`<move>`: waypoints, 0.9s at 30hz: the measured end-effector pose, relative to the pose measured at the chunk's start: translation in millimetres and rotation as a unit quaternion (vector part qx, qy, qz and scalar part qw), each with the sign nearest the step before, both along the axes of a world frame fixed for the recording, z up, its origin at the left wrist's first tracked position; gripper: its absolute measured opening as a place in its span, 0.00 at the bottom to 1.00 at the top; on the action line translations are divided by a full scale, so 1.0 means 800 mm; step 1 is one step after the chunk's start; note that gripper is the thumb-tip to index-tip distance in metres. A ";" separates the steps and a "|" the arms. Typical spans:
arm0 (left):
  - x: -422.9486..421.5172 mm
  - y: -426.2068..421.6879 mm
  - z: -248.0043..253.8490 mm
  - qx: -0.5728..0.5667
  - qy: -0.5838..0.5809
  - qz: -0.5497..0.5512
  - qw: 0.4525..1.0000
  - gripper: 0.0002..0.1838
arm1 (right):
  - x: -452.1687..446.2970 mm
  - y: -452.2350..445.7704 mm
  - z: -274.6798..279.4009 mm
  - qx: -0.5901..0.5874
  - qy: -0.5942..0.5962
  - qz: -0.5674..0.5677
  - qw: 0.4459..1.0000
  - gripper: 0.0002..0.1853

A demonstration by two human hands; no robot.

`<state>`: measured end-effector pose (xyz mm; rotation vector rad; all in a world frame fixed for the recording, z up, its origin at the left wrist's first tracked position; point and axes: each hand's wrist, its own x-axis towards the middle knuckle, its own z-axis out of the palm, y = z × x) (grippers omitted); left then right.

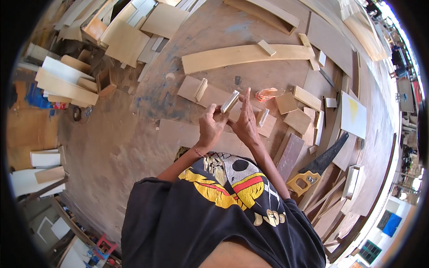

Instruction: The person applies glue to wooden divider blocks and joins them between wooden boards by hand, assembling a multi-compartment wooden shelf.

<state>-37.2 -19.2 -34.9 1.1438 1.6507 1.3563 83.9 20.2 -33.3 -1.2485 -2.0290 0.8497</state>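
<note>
Both our forearms reach forward over the table (107, 147). Our left hand (212, 125) pinches a small block (229, 102) between its fingers; our right hand (245, 123) stands just beside it, fingers straight and nearly together. The block looks narrow, silvery and glossy, tilted above the table's near side.

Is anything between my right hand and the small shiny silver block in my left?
Nothing visible stands between your open right hand and the small shiny silver block; the two are close together.
</note>
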 end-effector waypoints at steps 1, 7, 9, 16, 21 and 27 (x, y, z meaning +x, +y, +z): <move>-0.001 -0.002 0.000 -0.001 -0.003 0.007 1.000 0.11 | 0.000 0.001 -0.002 -0.006 0.010 -0.009 1.000 0.66; -0.002 -0.007 -0.008 0.039 -0.001 -0.037 0.999 0.11 | -0.005 -0.004 -0.021 -0.003 0.017 -0.026 1.000 0.63; -0.006 -0.013 -0.006 0.047 -0.046 -0.059 0.996 0.10 | -0.004 -0.006 -0.029 -0.017 0.042 -0.028 0.999 0.63; -0.037 -0.039 -0.039 0.044 0.133 -0.017 0.990 0.17 | 0.000 -0.004 -0.053 -0.021 0.131 -0.055 0.990 0.61; -0.033 -0.038 -0.047 0.019 0.176 -0.049 0.983 0.20 | -0.002 -0.004 -0.061 -0.052 0.119 -0.058 0.990 0.60; -0.029 -0.036 -0.050 0.003 0.235 -0.078 0.969 0.22 | -0.007 -0.002 -0.067 -0.072 0.134 -0.043 0.987 0.59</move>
